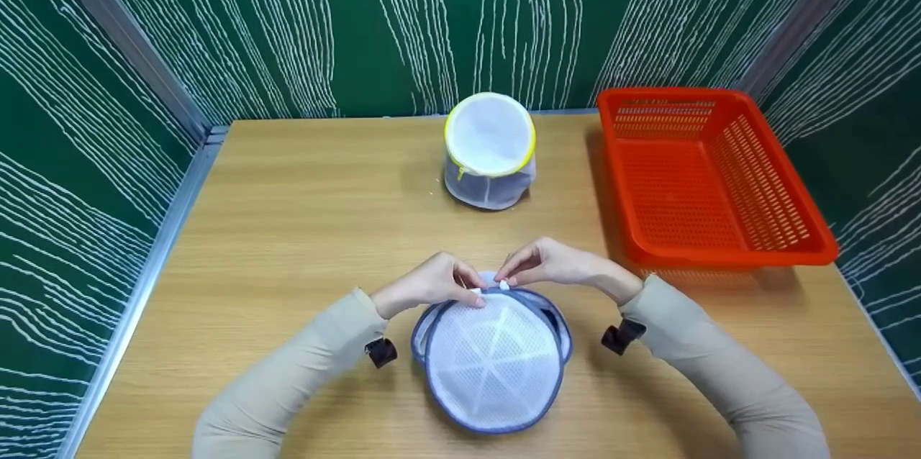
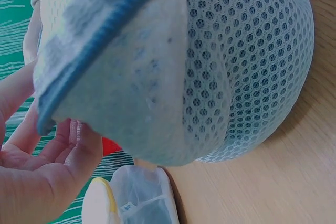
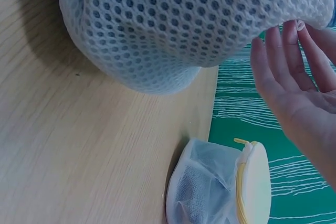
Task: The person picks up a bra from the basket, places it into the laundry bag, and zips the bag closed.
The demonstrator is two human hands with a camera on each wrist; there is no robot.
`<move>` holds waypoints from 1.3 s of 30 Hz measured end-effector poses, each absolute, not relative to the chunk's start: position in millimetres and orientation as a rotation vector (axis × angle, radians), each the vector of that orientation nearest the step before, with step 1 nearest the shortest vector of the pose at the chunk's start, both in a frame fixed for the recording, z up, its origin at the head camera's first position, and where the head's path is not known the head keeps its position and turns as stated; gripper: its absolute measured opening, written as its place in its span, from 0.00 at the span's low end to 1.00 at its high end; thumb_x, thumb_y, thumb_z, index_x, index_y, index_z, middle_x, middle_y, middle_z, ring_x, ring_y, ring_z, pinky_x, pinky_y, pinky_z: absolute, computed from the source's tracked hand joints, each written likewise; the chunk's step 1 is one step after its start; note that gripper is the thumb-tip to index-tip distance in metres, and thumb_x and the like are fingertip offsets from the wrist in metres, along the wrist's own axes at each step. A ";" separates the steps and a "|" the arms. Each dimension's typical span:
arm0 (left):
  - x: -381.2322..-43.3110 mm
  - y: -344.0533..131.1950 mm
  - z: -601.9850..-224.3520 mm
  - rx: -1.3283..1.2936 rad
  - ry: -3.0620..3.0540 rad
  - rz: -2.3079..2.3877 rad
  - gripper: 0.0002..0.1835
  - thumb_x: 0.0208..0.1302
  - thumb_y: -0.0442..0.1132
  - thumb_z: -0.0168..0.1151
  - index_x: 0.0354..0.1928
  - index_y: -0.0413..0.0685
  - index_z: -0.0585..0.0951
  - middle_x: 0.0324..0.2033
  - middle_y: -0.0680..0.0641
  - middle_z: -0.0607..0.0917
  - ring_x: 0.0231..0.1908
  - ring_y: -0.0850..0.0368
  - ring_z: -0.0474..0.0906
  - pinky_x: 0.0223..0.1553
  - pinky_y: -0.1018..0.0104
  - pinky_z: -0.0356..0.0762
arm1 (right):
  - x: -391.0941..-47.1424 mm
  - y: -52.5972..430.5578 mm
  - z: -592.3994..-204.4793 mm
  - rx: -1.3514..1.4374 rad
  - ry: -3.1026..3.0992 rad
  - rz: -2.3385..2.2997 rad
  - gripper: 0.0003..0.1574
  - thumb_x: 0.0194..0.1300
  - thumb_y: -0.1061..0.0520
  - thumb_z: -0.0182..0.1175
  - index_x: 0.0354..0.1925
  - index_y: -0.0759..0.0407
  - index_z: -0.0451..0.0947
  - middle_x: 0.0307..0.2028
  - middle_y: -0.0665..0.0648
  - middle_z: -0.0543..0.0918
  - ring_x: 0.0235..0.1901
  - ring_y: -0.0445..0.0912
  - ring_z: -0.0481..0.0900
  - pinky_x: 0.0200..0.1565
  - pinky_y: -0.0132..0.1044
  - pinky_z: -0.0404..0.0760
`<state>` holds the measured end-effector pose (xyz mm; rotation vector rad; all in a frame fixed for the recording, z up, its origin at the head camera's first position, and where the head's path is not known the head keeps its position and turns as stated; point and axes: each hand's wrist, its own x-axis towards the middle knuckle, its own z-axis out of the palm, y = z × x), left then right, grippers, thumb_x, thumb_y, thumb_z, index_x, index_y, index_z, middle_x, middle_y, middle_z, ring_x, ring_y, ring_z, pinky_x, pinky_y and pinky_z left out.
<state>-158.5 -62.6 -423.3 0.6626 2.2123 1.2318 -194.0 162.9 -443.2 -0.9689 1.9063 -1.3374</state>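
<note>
A round white mesh laundry bag [image 1: 493, 365] with blue-grey trim stands near the front of the table, its round lid facing up. Along the right side a dark gap shows between lid and body. My left hand [image 1: 440, 279] pinches the trim at the bag's far edge, thumb over the lid. Just to its right, my right hand [image 1: 550, 262] pinches the same far edge beside a small white tab [image 1: 504, 285]. Both wrist views show coarse honeycomb mesh [image 2: 268, 61] on the bag's side, and the right fingers [image 3: 286, 61] reach up under its edge.
Behind the hands stands a smaller white mesh bag [image 1: 489, 134] with a yellow zipper round its lid. An orange-red plastic basket [image 1: 825, 243] sits at the right. Green walls [image 1: 360, 34] with white lines enclose the wooden table [image 1: 309, 193].
</note>
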 end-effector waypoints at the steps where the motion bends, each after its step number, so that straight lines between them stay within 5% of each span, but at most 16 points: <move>1: -160.7 -62.8 -428.0 0.667 2.218 1.228 0.13 0.46 0.34 0.67 0.35 0.34 0.82 0.30 0.42 0.83 0.25 0.62 0.72 0.25 0.79 0.67 | -194.1 163.3 -443.3 -0.970 1.909 -1.344 0.14 0.56 0.65 0.58 0.42 0.70 0.77 0.39 0.63 0.81 0.39 0.41 0.78 0.44 0.31 0.76; 12: -157.7 -63.8 -426.7 0.711 2.290 1.186 0.09 0.46 0.33 0.67 0.31 0.35 0.83 0.25 0.45 0.83 0.24 0.63 0.72 0.23 0.79 0.67 | -173.3 161.6 -434.2 -1.236 2.334 -1.253 0.05 0.54 0.65 0.60 0.32 0.63 0.82 0.29 0.55 0.82 0.32 0.43 0.78 0.39 0.35 0.77; 21: -153.6 -67.2 -428.4 0.758 2.422 1.240 0.06 0.46 0.33 0.67 0.26 0.36 0.82 0.23 0.45 0.83 0.22 0.62 0.72 0.23 0.78 0.68 | -157.2 162.7 -440.3 -1.742 2.694 -1.176 0.12 0.46 0.75 0.61 0.30 0.64 0.78 0.26 0.54 0.78 0.27 0.43 0.77 0.31 0.29 0.78; 39: -142.0 -96.6 -448.7 0.394 2.497 1.562 0.07 0.46 0.33 0.67 0.27 0.34 0.82 0.23 0.45 0.81 0.21 0.66 0.72 0.26 0.75 0.73 | -149.8 189.6 -458.9 -1.688 2.977 -1.272 0.17 0.38 0.79 0.63 0.28 0.64 0.79 0.24 0.53 0.77 0.25 0.42 0.74 0.29 0.27 0.75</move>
